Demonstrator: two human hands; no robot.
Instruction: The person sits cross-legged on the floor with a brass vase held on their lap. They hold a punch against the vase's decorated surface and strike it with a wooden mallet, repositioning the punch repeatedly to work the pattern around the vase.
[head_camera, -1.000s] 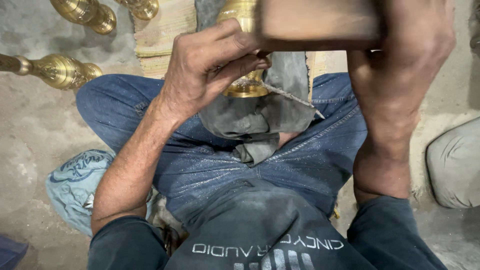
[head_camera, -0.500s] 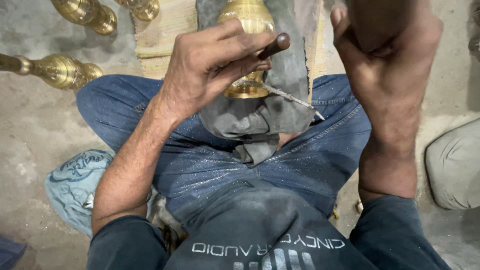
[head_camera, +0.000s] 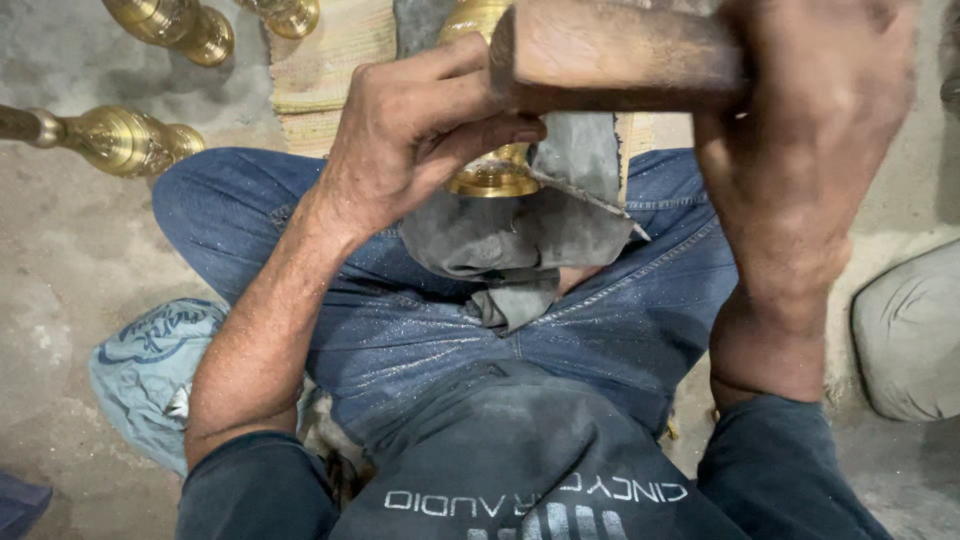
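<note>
Head view, read from left to right. Three brass turned pieces are counted on the floor (head_camera: 60, 260) in the upper left of the frame: one brass piece with a dark stem (head_camera: 110, 138) lies on its side at the far left, a second brass piece (head_camera: 175, 22) lies at the top edge, and a third brass piece (head_camera: 285, 14) is partly cut off at the top beside it. A crumpled light-blue bag (head_camera: 150, 365) lies on the floor at lower left; its contents cannot be seen. A woven mat (head_camera: 330, 60) is spread at upper centre.

The left hand (head_camera: 420, 135) is shown left of centre, its fingers curled and its thumb pressed against a brass bell-shaped object (head_camera: 495, 178), which rests on a grey cloth (head_camera: 520, 240) draped over the lap between the two legs in blue jeans (head_camera: 400, 330). One such object is in hand; it is polished, golden, with a flared circular rim, and its upper part is hidden behind a wooden block (head_camera: 620, 55). A thin metal rod (head_camera: 590, 200) crosses the cloth just right of the rim.

The right hand (head_camera: 810, 140) is closed around the right end of the wooden block, held above the object at the upper centre to right. One pale sack (head_camera: 910, 340) sits at the right edge.
</note>
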